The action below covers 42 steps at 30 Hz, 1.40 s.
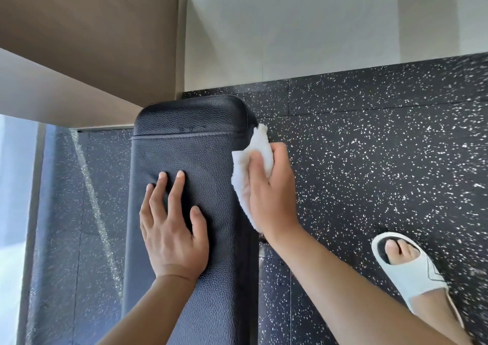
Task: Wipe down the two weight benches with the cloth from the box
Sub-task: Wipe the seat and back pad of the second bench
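The weight bench [190, 160] runs from 6 to 12 o'clock. The left hand [171, 228] lies on its pad; the right hand [269, 191] and cloth [253, 157] at the pad's 3 o'clock edge. A slippered foot [406, 268] stands on the floor [369, 146] at 4 o'clock.

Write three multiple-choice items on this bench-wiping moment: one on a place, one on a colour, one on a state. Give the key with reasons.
1. Where is the cloth?
A. on the floor
B. against the right side edge of the bench
C. draped over the sandal

2. What colour is the cloth?
A. white
B. blue
C. yellow

3. How is the left hand?
A. clenched in a fist
B. pinching the cloth
C. spread flat on the bench top

Key: 1 B, the right hand presses it against the pad's side; 2 A, it shows white beside the black pad; 3 C, its fingers lie straight on the leather.
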Available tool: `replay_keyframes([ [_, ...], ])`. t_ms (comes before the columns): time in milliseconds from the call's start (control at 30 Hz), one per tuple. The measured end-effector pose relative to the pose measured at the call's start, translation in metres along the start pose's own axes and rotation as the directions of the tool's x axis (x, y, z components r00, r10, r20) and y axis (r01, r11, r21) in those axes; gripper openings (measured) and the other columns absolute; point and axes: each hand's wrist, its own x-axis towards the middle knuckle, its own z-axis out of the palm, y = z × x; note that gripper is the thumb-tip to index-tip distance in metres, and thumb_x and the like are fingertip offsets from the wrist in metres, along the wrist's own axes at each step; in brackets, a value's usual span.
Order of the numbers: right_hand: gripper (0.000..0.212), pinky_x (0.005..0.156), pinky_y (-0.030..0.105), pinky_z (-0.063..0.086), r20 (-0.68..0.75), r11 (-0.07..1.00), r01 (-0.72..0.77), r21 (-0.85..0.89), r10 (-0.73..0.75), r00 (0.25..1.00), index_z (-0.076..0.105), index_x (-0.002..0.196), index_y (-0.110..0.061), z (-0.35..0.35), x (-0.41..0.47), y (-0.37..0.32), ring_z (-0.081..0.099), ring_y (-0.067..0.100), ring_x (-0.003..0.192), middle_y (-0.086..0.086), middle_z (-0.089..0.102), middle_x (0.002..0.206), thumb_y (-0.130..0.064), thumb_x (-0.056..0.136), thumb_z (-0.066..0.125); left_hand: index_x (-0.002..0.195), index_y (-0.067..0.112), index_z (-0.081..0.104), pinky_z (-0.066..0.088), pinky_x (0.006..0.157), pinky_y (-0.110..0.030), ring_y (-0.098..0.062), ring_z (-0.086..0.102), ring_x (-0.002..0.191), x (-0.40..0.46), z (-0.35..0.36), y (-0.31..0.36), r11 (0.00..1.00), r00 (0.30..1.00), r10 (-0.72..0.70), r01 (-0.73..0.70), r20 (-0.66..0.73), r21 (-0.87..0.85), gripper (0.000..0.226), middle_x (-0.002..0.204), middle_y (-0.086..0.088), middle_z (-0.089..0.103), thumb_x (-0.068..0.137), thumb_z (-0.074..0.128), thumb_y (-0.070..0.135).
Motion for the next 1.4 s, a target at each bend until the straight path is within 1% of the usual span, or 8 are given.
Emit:
replay_keyframes([
  [167,0.027,0.079,0.049,0.053,0.03,0.996,0.035,-0.078,-0.033,0.999,0.055,0.105,-0.008,0.006,0.079,-0.034,0.063,0.027,0.087,0.01,0.065,0.096,-0.034,0.108,0.051,0.16,0.031,0.039,0.02,0.129,-0.051,-0.033,0.025,0.157,0.001,0.0,0.0,1.0,1.0,0.004,-0.004,-0.009,-0.003,0.064,0.168,-0.003,0.033,0.096,0.043,0.038],
  [267,0.026,0.08,0.048,0.054,-0.013,0.997,0.028,-0.077,-0.029,0.999,0.055,0.105,-0.01,0.016,0.089,-0.033,0.064,0.025,0.088,0.008,0.065,0.097,-0.035,0.107,0.051,0.16,0.029,0.04,0.019,0.129,-0.05,-0.033,0.025,0.157,0.001,0.0,-0.001,1.0,1.0,0.008,-0.008,-0.003,-0.001,0.065,0.168,-0.004,0.033,0.096,0.044,0.036],
  [433,0.016,0.073,0.04,0.053,-0.061,1.0,-0.008,0.009,0.009,0.998,0.051,0.107,-0.02,0.01,0.011,0.0,0.063,0.027,0.089,0.006,0.063,0.101,-0.036,0.105,0.053,0.162,0.03,0.037,0.019,0.129,-0.053,-0.033,0.023,0.158,0.001,0.0,-0.003,1.0,1.0,-0.006,0.006,0.029,0.009,0.067,0.17,-0.002,0.029,0.095,0.042,0.037],
  [600,0.012,0.075,0.049,0.05,0.015,0.996,-0.013,-0.083,0.014,1.0,0.052,0.098,-0.029,-0.008,-0.053,0.02,0.059,0.025,0.088,-0.004,0.057,0.095,-0.036,0.107,0.055,0.163,0.03,0.034,0.019,0.128,-0.055,-0.033,0.021,0.159,0.0,0.002,-0.004,1.0,0.998,-0.007,0.005,0.055,0.025,0.069,0.172,0.002,0.024,0.094,0.04,0.038],
  [833,0.009,0.072,0.042,0.049,-0.069,0.997,0.062,-0.042,-0.065,0.996,0.052,0.111,-0.016,0.018,0.065,-0.023,0.055,0.022,0.086,0.002,0.055,0.101,-0.025,0.109,0.054,0.161,0.021,0.038,0.018,0.129,-0.055,-0.041,0.025,0.157,0.002,0.003,-0.002,0.999,0.998,0.001,-0.003,0.055,0.036,0.072,0.17,-0.009,0.029,0.09,0.042,0.036],
  [1000,0.019,0.072,0.043,0.05,-0.039,0.98,0.116,-0.164,-0.124,0.992,0.056,0.102,-0.011,0.031,0.113,-0.038,0.055,0.02,0.082,0.0,0.057,0.096,-0.029,0.106,0.055,0.162,0.024,0.036,0.015,0.13,-0.053,-0.036,0.022,0.158,0.001,0.001,-0.002,0.999,0.997,-0.016,0.014,0.078,0.03,0.07,0.171,-0.005,0.026,0.093,0.04,0.036],
  [1267,0.01,0.085,0.048,0.05,-0.028,0.994,0.047,-0.1,-0.05,0.998,0.053,0.114,-0.015,0.006,0.004,0.002,0.059,0.026,0.097,0.004,0.06,0.107,-0.023,0.109,0.051,0.162,0.03,0.035,0.017,0.129,-0.053,-0.032,0.02,0.158,0.001,0.001,-0.003,1.0,0.998,-0.008,0.007,0.06,0.012,0.066,0.171,-0.001,0.026,0.096,0.041,0.038],
  [1400,0.003,0.084,0.041,0.049,0.016,0.99,0.063,-0.123,-0.062,0.998,0.048,0.111,-0.028,-0.009,-0.082,0.036,0.057,0.021,0.096,-0.004,0.056,0.102,-0.026,0.109,0.05,0.161,0.034,0.036,0.02,0.128,-0.053,-0.031,0.023,0.157,0.001,0.003,-0.004,1.0,1.0,0.005,-0.005,0.028,0.001,0.065,0.17,0.001,0.028,0.097,0.042,0.039],
])
